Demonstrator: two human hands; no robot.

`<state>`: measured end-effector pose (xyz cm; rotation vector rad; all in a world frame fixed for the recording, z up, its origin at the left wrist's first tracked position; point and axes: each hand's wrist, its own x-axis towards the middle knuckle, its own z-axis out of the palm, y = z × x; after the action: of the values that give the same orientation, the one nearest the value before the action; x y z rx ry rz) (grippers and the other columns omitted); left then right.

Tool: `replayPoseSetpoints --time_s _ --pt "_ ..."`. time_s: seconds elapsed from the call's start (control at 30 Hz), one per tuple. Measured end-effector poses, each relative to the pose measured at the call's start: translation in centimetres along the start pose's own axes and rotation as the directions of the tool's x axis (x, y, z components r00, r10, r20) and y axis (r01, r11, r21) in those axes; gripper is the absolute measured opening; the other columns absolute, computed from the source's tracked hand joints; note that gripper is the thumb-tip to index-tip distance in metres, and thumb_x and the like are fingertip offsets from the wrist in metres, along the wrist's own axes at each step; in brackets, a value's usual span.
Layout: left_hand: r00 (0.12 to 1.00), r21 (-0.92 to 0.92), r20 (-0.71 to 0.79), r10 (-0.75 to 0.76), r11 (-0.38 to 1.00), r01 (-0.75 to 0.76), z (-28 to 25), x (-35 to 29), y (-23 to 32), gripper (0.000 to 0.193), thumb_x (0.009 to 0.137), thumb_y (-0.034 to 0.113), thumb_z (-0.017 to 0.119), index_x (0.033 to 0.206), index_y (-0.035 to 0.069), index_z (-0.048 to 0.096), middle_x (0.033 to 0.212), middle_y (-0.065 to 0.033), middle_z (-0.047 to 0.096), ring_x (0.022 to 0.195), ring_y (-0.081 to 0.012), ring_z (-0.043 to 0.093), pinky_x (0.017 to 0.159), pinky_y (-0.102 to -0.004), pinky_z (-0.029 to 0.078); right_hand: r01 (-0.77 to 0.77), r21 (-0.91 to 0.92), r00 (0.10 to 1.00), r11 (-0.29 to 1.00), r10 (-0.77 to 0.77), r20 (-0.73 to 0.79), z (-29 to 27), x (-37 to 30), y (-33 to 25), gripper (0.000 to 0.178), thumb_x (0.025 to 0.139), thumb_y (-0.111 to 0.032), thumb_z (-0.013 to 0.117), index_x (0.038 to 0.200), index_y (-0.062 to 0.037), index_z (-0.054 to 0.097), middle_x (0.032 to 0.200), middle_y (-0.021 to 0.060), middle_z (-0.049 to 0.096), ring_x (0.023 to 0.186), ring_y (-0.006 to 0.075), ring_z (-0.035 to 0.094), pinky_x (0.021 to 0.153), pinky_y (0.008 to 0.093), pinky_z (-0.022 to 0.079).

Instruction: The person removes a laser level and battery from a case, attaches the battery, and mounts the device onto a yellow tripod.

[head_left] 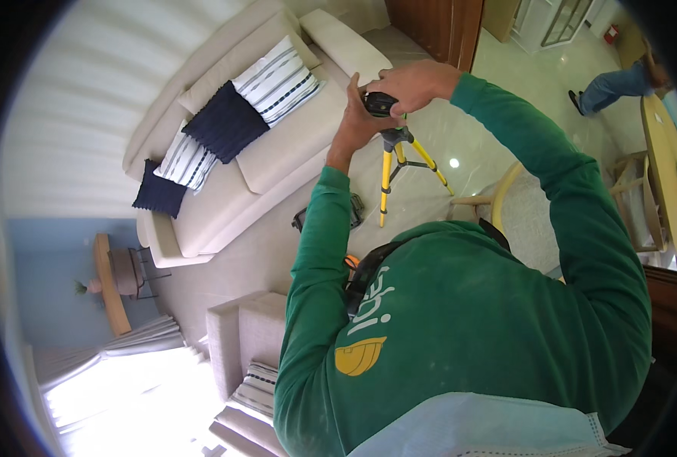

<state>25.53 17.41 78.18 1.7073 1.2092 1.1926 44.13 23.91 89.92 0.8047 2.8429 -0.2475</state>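
A small black device with green trim, which looks like a laser level [380, 104], sits on top of a tripod [396, 137] with yellow legs and a dark head. My left hand [356, 122] is closed around its left and near side, the thumb reaching across below it. From the right and above, my right hand [417, 87] grips the same device, its fingers bent over the top. Both arms are stretched forward in green sleeves. Much of the device is hidden by my fingers. The tripod stands on the shiny tiled floor.
A beige sofa [277, 156] with dark and striped cushions lies left of the tripod. A black case [356, 211] is on the floor nearby. To the right are a rounded chair [517, 221] and a wooden table [662, 164], with another person's leg [616, 89] beyond.
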Motion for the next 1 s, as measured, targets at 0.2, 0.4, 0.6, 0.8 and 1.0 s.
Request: replayPoseSetpoints --time_s 0.2,0.4,0.6,0.8,1.0 --pt "0.998 0.22 -0.06 0.022 0.975 -0.008 -0.4 -0.6 0.2 0.141 0.061 0.027 0.105 0.161 -0.011 0.013 0.148 -0.0304 0.048 0.135 -0.0385 0.055 0.115 -0.045 0.048 -0.064 0.044 0.991 0.997 0.068 -0.112 1.4 0.6 0.2 0.071 0.088 -0.049 0.068 0.142 -0.0051 0.055 0.119 0.0214 0.065 0.105 0.0413 0.069 0.09 0.0522 0.057" --pt "0.98 0.31 -0.153 -0.129 0.935 0.172 0.9 -2.2 0.4 0.119 0.063 0.026 0.104 0.154 -0.009 0.035 0.147 -0.0262 0.051 0.134 -0.0376 0.056 0.113 -0.0424 0.049 -0.235 0.137 0.961 0.962 0.251 -0.115 2.1 1.8 -1.2 0.074 0.088 -0.051 0.07 0.139 0.0014 0.056 0.12 0.0272 0.065 0.107 0.0422 0.069 0.092 0.0505 0.057" --pt "0.982 0.176 0.05 -0.18 0.97 0.169 -1.4 -0.8 0.4 0.119 0.062 0.022 0.103 0.157 -0.004 0.035 0.142 -0.0219 0.057 0.133 -0.0361 0.058 0.113 -0.0436 0.048 0.034 -0.085 0.992 0.996 -0.045 -0.12 1.8 1.8 0.6 0.082 0.082 -0.046 0.079 0.144 0.0007 0.053 0.129 0.0236 0.064 0.118 0.0392 0.066 0.099 0.0474 0.055" --pt "0.995 0.313 -0.062 -0.079 0.945 0.094 -1.7 -1.1 -1.7 0.132 0.064 0.025 0.104 0.163 -0.009 0.023 0.156 -0.0272 0.047 0.139 -0.0357 0.055 0.114 -0.0443 0.05 -0.027 0.024 0.991 0.999 0.03 -0.131 1.7 1.8 0.1 0.081 0.086 -0.05 0.074 0.149 -0.0036 0.05 0.126 0.0208 0.066 0.117 0.0374 0.066 0.096 0.0476 0.056" --pt "0.983 0.245 -0.164 -0.087 0.961 0.126 1.7 -2.3 -1.9 0.127 0.064 0.031 0.102 0.16 -0.006 0.027 0.149 -0.0286 0.046 0.135 -0.0414 0.053 0.109 -0.0478 0.051 -0.252 0.173 0.947 0.952 0.28 -0.16 2.0 3.1 0.1 0.07 0.093 -0.066 0.061 0.109 0.0004 0.076 0.103 0.0244 0.075 0.098 0.0413 0.073 0.087 0.0496 0.058"
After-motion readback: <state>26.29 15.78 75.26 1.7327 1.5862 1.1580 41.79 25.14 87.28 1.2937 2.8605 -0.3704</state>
